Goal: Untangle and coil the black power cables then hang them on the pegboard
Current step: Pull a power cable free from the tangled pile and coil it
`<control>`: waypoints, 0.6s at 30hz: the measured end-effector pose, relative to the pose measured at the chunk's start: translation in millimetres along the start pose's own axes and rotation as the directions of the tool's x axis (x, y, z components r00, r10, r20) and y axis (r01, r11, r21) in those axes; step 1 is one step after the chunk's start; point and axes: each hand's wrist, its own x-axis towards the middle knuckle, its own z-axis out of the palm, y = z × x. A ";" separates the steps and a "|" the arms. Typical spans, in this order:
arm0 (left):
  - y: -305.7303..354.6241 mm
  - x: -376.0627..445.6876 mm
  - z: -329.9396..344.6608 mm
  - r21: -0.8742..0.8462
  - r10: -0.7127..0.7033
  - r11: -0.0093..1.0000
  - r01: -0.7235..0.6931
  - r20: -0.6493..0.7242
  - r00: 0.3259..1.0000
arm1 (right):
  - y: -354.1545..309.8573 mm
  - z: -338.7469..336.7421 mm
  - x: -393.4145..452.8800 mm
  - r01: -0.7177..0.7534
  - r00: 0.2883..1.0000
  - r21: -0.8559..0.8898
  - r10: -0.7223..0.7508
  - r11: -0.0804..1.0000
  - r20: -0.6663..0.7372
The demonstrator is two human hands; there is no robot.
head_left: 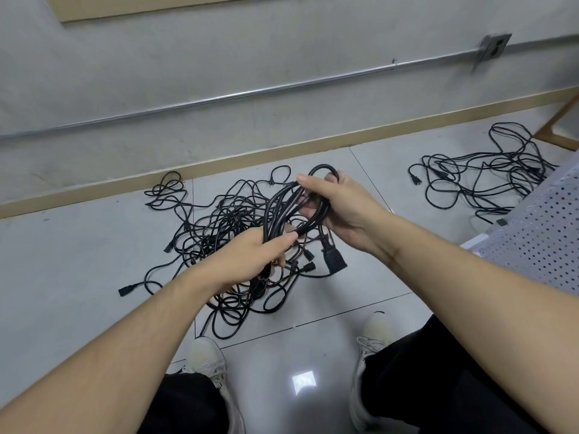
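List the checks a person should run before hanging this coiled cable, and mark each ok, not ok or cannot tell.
1. Left hand grips the coil at its lower end: ok.
2. Right hand holds the coil's upper loops: ok.
3. Loops gathered into one bundle: ok.
4. Plug tucked in: not ok, it dangles below the coil.
5. Coil free of the tangled pile on the floor: cannot tell, the left hand hides the lower part.
6. Pegboard within reach: ok, a perforated panel lies at the right; no hooks visible.
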 end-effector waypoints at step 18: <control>15.2 -9.7 8.6 -0.262 -0.035 0.962 0.077 0.161 0.986 | -10.3 0.5 -8.0 -0.007 1.000 -0.074 0.008 0.997 0.010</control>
